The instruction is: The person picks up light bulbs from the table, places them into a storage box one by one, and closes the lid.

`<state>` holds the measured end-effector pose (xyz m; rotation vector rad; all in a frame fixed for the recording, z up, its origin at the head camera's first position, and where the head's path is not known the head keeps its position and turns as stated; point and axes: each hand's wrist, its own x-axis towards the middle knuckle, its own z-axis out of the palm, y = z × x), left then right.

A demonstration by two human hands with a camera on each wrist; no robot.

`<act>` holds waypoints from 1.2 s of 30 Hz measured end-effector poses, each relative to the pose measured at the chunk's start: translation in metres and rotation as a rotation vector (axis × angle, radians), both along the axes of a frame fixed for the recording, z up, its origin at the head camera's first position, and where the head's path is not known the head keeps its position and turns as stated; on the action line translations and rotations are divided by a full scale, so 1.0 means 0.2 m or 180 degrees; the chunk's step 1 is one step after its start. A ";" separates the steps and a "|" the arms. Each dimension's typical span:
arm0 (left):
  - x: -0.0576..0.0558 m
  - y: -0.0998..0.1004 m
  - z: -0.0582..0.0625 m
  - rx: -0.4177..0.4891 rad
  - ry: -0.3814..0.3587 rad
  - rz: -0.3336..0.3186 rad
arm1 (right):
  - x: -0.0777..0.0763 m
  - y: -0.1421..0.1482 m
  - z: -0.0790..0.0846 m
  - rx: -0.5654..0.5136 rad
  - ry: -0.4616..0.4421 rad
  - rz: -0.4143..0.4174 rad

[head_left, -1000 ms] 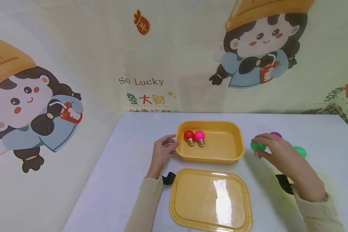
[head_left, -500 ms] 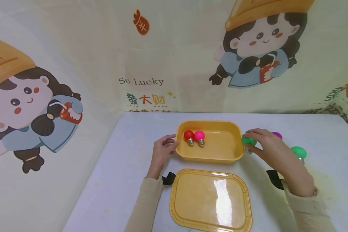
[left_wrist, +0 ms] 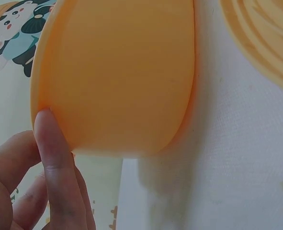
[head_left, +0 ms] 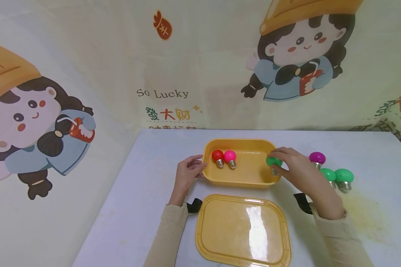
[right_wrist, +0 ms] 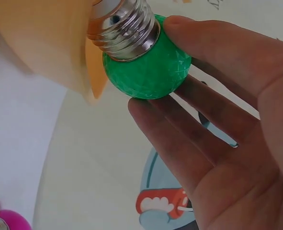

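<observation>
My left hand (head_left: 188, 170) holds the left end of a yellow plastic container (head_left: 250, 183), thumb at its rim. In the left wrist view, the thumb (left_wrist: 60, 167) lies against the container's edge. Inside, on the left, a red light bulb (head_left: 217, 155) and a pink light bulb (head_left: 230, 155) lie side by side. Over the container's right end, my right hand (head_left: 299, 168) pinches a green light bulb (right_wrist: 146, 72) by its globe, metal screw base pointing down in the head view. Thumb and fingertips touch the faceted globe in the right wrist view.
Right of the container lie a purple bulb (head_left: 317, 157), one green bulb (head_left: 328, 174) and another green bulb (head_left: 344, 175) on the white table (head_left: 120, 222). A flat yellow lid (head_left: 227, 230) sits in front of the container. Printed cloth (head_left: 214, 66) hangs behind.
My right hand has carried the green bulb leftward from the table's right side to over the container's right end, uncovering the bulbs behind it. My left hand has stayed put.
</observation>
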<state>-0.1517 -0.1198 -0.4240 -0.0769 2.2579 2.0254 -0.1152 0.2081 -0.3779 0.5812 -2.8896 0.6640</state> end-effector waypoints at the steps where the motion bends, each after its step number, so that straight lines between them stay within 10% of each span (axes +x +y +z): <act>1: -0.01 0.00 -0.01 -0.0004 -0.0014 -0.0004 | -0.01 -0.01 -0.01 0.0000 -0.0004 0.0012; 10: -0.08 -0.03 -0.14 -0.0003 -0.0031 0.0020 | -0.04 -0.07 -0.05 -0.0079 -0.0010 0.0134; 36: -0.06 -0.02 -0.16 0.0087 0.0057 0.0104 | -0.12 -0.25 -0.17 -0.0206 0.0283 0.0605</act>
